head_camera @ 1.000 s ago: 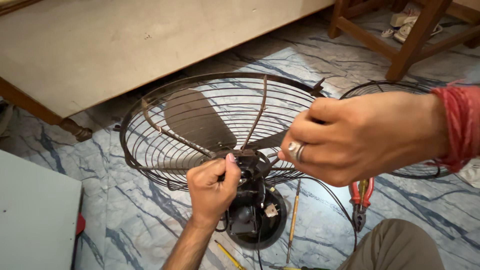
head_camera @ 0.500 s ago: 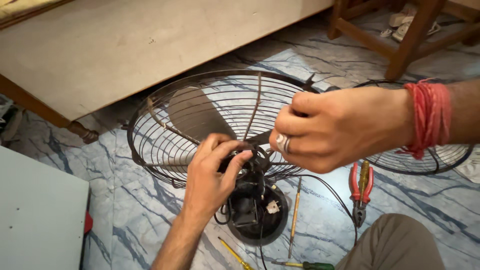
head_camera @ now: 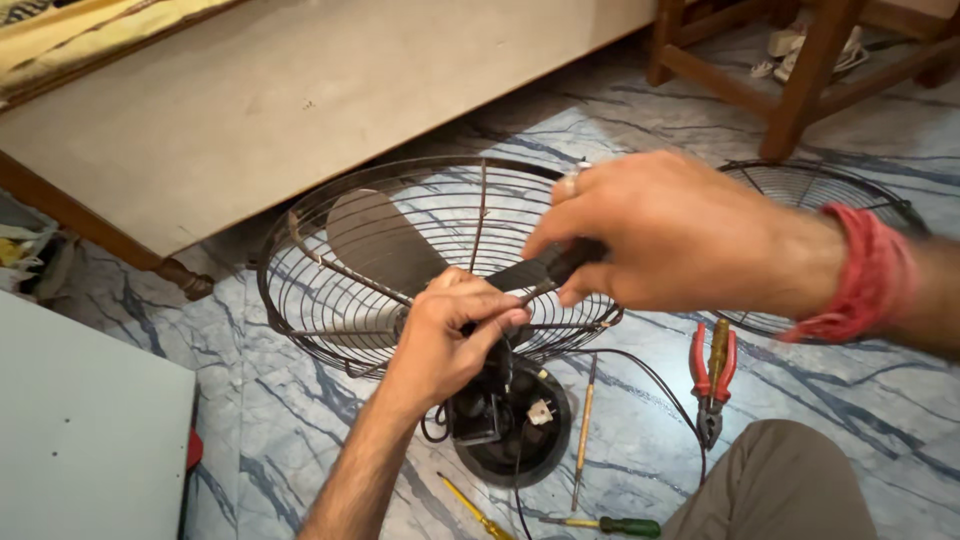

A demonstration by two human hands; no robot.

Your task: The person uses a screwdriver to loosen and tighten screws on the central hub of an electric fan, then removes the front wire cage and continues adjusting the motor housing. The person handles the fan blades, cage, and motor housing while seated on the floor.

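Both hands meet at the fan's hub: left hand [head_camera: 450, 335] pinches it, right hand [head_camera: 665, 235] grips a dark tool handle [head_camera: 545, 268] over the wire fan cage [head_camera: 330, 290]; red pliers [head_camera: 712, 378] lie nearby

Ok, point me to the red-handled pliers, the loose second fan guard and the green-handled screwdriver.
red-handled pliers [head_camera: 712, 372]: head view, on the handles, lying on the floor.
loose fan guard [head_camera: 850, 192]: head view, on its wire rim, beyond the right wrist.
green-handled screwdriver [head_camera: 628, 526]: head view, on the green handle, bottom edge.
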